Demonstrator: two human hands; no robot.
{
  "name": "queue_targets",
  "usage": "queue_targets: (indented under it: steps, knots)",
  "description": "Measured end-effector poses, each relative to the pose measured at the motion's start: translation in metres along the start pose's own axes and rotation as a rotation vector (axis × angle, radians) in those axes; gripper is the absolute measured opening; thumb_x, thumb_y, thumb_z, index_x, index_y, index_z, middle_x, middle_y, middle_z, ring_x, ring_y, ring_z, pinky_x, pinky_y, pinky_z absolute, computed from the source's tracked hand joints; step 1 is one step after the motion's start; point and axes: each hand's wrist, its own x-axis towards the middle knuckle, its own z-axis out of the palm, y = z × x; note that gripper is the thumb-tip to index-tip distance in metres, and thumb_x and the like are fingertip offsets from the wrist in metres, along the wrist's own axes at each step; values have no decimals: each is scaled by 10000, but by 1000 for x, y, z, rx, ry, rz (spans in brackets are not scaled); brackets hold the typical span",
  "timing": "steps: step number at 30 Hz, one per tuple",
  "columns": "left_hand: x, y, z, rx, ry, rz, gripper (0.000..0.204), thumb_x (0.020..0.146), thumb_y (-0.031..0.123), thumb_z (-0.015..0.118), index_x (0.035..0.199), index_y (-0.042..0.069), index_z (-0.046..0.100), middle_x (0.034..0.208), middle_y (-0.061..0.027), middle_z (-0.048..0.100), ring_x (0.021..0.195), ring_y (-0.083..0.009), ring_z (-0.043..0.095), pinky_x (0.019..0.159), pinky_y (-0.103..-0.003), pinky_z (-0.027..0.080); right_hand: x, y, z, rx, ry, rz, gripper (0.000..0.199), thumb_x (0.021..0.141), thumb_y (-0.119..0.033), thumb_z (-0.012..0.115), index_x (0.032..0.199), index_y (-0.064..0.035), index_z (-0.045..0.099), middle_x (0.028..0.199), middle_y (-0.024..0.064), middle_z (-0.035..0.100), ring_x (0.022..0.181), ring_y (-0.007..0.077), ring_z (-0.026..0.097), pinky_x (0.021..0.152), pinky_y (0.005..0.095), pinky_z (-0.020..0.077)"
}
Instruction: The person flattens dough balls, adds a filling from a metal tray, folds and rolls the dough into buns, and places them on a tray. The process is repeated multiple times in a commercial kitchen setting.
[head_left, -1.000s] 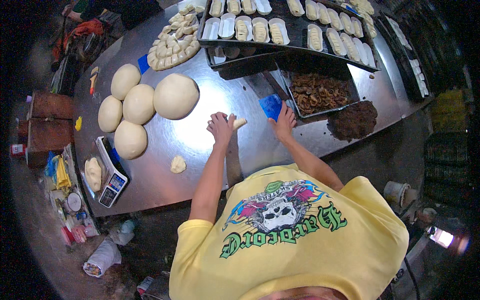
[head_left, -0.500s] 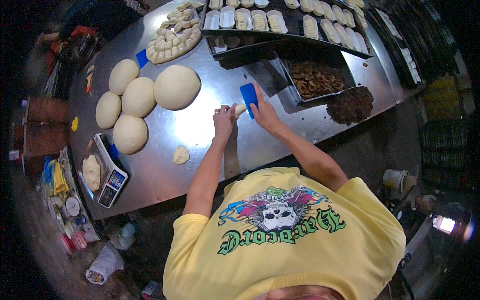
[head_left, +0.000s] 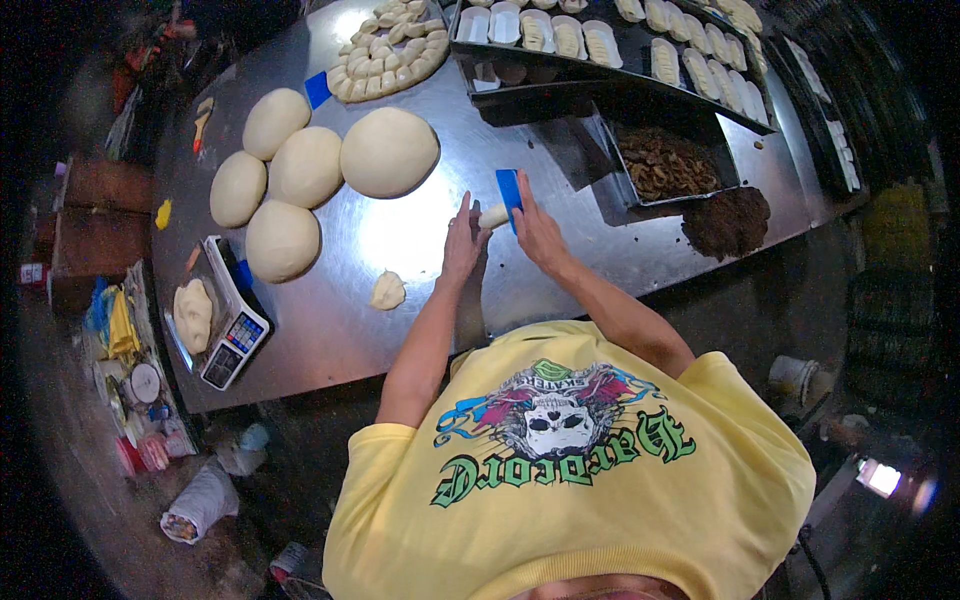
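A small piece of pale dough lies on the steel table between my two hands. My left hand rests beside its left end, fingers stretched out and apart, gripping nothing. In my right hand is a blue dough scraper, held upright against the right part of the dough piece. Whether its edge has cut into the dough cannot be made out. A small loose lump of dough sits to the left of my left forearm.
Several large dough balls stand at the left, near a scale bearing dough. Cut dough pieces lie farther back by another blue scraper. Trays of dough in paper cups, a pan of brown filling and a dark crumbly heap are at the right.
My left hand has loosened from the dough piece and its fingers have straightened. The scraper in my right hand still stands at the dough. The whole view has shifted slightly.
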Motion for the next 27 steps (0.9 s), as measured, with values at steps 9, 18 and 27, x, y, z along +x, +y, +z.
queue_targets:
  steps: [9,18,27]
  knots:
    - [-12,42,-19,-28,16,-164,786,862,-45,685,1549,19,309,1087,-153,680,926,-231,673,815,-347,555,-10,-24,23,50,-170,54,781,1011,-145,453,1623,-195,-30,1123,356,637,835,538,636,715,596,472]
    - [-14,53,-24,-705,154,-565,372,1048,19,453,1402,-94,439,1173,-234,671,944,-220,705,787,-269,594,8,-24,-18,66,-12,267,813,979,-149,472,1624,-229,-17,1213,364,594,950,525,644,843,601,501]
    - [-20,52,-13,-891,226,-531,439,1062,120,483,1448,-75,408,1259,-212,639,1056,-215,667,888,-285,559,7,-14,-20,-2,-23,184,784,1026,-155,465,1623,-228,-37,948,365,660,813,530,655,696,584,502]
